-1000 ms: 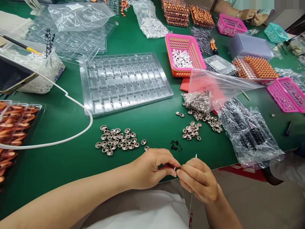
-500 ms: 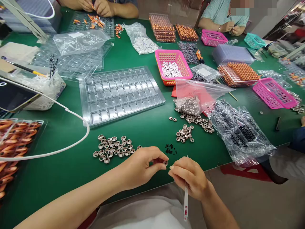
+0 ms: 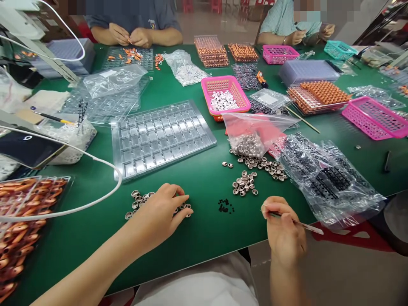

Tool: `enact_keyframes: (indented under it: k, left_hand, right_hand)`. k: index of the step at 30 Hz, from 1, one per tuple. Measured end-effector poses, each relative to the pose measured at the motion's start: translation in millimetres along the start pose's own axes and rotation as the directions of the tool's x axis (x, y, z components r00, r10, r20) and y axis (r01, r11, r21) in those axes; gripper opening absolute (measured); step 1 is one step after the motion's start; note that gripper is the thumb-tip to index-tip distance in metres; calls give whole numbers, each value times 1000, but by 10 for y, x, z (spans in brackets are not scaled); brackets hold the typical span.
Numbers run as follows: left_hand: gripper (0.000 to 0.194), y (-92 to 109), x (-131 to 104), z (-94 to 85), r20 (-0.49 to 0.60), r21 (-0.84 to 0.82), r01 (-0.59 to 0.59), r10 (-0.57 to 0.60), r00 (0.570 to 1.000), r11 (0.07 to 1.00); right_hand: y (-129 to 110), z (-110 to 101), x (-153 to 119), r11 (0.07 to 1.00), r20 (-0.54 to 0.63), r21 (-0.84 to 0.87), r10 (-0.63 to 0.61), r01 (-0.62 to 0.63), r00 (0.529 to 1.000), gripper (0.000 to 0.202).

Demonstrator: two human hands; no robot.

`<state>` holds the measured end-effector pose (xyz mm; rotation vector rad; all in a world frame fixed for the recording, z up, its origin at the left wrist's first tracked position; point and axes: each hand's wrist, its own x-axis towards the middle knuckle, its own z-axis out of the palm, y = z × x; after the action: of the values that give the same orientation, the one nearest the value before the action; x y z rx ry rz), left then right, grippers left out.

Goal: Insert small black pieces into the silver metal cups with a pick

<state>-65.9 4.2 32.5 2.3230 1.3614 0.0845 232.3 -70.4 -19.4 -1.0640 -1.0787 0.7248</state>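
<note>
My left hand (image 3: 167,208) is over the left group of small silver rings (image 3: 135,199), thumb and fingers apart, with no ring held between them; its palm hides part of the group. My right hand (image 3: 285,229) grips white-handled tweezers (image 3: 310,228) off the table's front edge, their tip hidden near the thumb. Between the hands lies a small heap of tiny black pieces (image 3: 225,206). Behind it sits a second group of silver rings (image 3: 245,183), and more rings (image 3: 276,166) spill beside a clear bag of them (image 3: 248,144).
A clear compartment tray (image 3: 164,138) lies behind my left hand. A white cable (image 3: 111,159) loops at left above orange parts (image 3: 19,238). A pink basket (image 3: 247,104) holds white pieces. A plastic bag with black parts (image 3: 331,178) lies at right. Two people work across the table.
My left hand has moved left from the black pieces to the ring group, its fingers now apart and the ring gone from them. My right hand has moved right, turning the tweezers sideways.
</note>
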Motion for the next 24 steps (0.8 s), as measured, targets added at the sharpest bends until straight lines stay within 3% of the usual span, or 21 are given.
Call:
enact_keyframes:
  k: [3, 6, 10, 15, 24]
  left_hand:
    - [34, 230, 181, -14, -35, -4, -39, 38, 999, 999]
    - [27, 505, 462, 89, 23, -58, -124, 125, 992, 991]
    - [22, 724, 818, 270, 59, -118, -50, 57, 997, 992]
    - [21, 763, 998, 343, 64, -148, 3, 6, 998, 989]
    - [13, 769, 994, 299, 105, -237, 20, 5, 994, 971]
  right_hand:
    - [46, 10, 30, 999, -56, 45, -2, 5, 998, 38]
    - [92, 19, 23, 1000, -126, 9, -12, 14, 992, 42]
    - [119, -1, -34, 1000, -113, 8, 27, -27, 993, 43]
    - [152, -54, -97, 997, -117, 65, 50, -42, 992, 39]
    - [179, -41, -57, 989, -28, 124, 85, -81, 996, 39]
